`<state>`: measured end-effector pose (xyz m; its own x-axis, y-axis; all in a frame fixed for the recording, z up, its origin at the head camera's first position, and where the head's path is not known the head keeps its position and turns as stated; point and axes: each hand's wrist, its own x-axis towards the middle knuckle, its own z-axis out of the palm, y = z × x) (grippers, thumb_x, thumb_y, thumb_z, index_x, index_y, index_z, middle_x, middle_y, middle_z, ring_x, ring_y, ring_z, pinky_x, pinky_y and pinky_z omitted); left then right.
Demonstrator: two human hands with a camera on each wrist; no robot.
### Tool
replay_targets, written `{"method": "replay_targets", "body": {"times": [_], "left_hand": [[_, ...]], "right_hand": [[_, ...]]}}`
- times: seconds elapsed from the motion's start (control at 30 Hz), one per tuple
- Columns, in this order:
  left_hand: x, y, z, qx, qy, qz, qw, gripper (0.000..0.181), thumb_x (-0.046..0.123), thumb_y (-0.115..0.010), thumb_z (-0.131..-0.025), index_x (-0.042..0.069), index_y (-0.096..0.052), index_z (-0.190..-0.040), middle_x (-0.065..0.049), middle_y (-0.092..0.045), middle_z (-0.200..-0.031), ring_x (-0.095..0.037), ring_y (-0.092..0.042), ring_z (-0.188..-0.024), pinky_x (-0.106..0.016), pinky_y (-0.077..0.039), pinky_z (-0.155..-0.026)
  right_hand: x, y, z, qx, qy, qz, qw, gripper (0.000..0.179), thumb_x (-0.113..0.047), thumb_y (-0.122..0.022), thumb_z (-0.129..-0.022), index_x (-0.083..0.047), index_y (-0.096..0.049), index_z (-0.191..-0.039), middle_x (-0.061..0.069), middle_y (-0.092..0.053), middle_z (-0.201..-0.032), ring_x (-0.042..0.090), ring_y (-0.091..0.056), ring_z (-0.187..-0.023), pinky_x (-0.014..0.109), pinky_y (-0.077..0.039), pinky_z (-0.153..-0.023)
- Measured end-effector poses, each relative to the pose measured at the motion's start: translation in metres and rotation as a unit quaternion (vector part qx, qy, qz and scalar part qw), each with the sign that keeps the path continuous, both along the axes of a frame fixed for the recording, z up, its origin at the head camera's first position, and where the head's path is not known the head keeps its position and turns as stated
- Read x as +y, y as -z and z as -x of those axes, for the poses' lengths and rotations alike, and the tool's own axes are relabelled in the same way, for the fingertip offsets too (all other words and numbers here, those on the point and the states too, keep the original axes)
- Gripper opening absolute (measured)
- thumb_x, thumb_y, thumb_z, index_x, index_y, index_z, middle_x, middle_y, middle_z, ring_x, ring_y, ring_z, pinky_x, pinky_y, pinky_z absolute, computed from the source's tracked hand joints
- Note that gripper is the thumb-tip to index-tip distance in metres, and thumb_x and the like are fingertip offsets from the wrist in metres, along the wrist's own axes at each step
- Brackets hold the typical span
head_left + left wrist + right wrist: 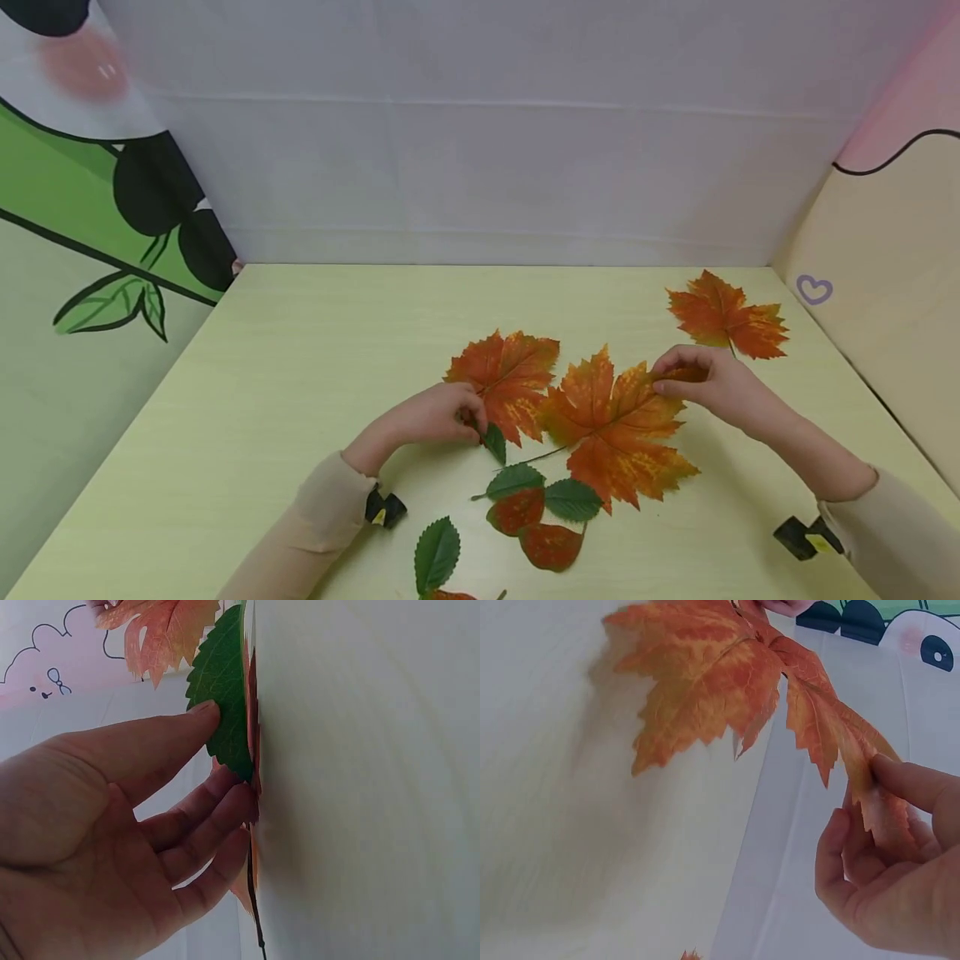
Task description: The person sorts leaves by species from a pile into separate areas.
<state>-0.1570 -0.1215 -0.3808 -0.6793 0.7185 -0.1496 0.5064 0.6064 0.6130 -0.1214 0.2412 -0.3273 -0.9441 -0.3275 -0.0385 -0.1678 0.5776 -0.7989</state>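
My right hand [723, 387] pinches the edge of a large orange maple leaf [618, 425] between thumb and fingers. In the right wrist view that maple leaf [705, 682] is raised off the table at the held side, casting a shadow. My left hand [442, 414] holds a small green toothed leaf [225, 690], thumb on its face and fingers behind it. Under and behind this hand lies another orange maple leaf [513, 375], flat on the table, close against the held one. Part of the green leaf is hidden by the left hand in the head view.
A third maple leaf [723, 317] lies at the back right. Nearer me are two green leaves, one of them [573, 500] beside round red leaves [551, 547]. Another green leaf [437, 554] lies at the front edge of view. A white wall [510, 183] closes off the table's [315, 350] back.
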Motion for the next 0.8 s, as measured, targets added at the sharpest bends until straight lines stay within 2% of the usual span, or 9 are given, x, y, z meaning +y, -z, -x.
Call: {"method": "replay_targets", "body": {"times": [0.1,0.33,0.5,0.67,0.8], "left_hand": [[0.0,0.001,0.0,0.003,-0.006,-0.002,1.0,0.003,0.011,-0.068,-0.079,0.013,-0.067,-0.08,0.004,-0.052,-0.083,-0.011,-0.048,-0.074,-0.025,-0.042,-0.066],[-0.003,0.001,-0.003,0.019,-0.027,-0.008,0.9994,0.007,0.01,-0.065,-0.081,0.016,-0.066,-0.08,0.008,-0.055,-0.074,-0.008,-0.048,-0.066,-0.023,-0.041,-0.06],[-0.006,-0.003,-0.008,0.014,-0.037,-0.016,0.9991,0.005,0.01,-0.064,-0.083,0.014,-0.066,-0.081,0.01,-0.06,-0.075,-0.008,-0.052,-0.067,-0.023,-0.043,-0.061],[-0.009,-0.005,-0.012,0.005,-0.062,-0.016,0.9979,0.007,0.016,-0.062,-0.085,0.014,-0.068,-0.083,0.007,-0.062,-0.074,-0.008,-0.048,-0.061,-0.022,-0.04,-0.056],[-0.009,-0.005,-0.013,0.004,-0.076,-0.01,0.997,0.01,0.02,-0.062,-0.086,0.015,-0.069,-0.08,0.005,-0.062,-0.07,-0.007,-0.044,-0.057,-0.021,-0.037,-0.052]], "right_hand": [[0.005,-0.005,0.006,0.011,0.014,0.002,0.9998,0.02,-0.014,-0.063,-0.085,-0.002,-0.061,-0.101,0.009,-0.062,-0.095,0.01,-0.062,-0.079,0.024,-0.052,-0.069],[0.014,-0.016,0.018,0.021,0.039,-0.015,0.9989,0.022,-0.006,-0.06,-0.085,0.001,-0.059,-0.106,0.005,-0.061,-0.097,0.007,-0.058,-0.078,0.023,-0.051,-0.068],[0.017,-0.024,0.027,0.023,0.062,-0.03,0.9974,0.028,-0.011,-0.062,-0.085,0.0,-0.056,-0.11,0.0,-0.059,-0.098,0.006,-0.056,-0.077,0.022,-0.05,-0.068],[0.019,-0.03,0.04,0.012,0.081,0.007,0.9966,0.039,-0.017,-0.065,-0.084,0.0,-0.05,-0.116,-0.014,-0.06,-0.09,0.002,-0.059,-0.077,0.02,-0.05,-0.068],[0.019,-0.036,0.047,0.013,0.096,0.025,0.995,0.039,-0.02,-0.065,-0.084,-0.001,-0.05,-0.115,-0.02,-0.061,-0.082,0.001,-0.058,-0.074,0.018,-0.049,-0.063]]}}
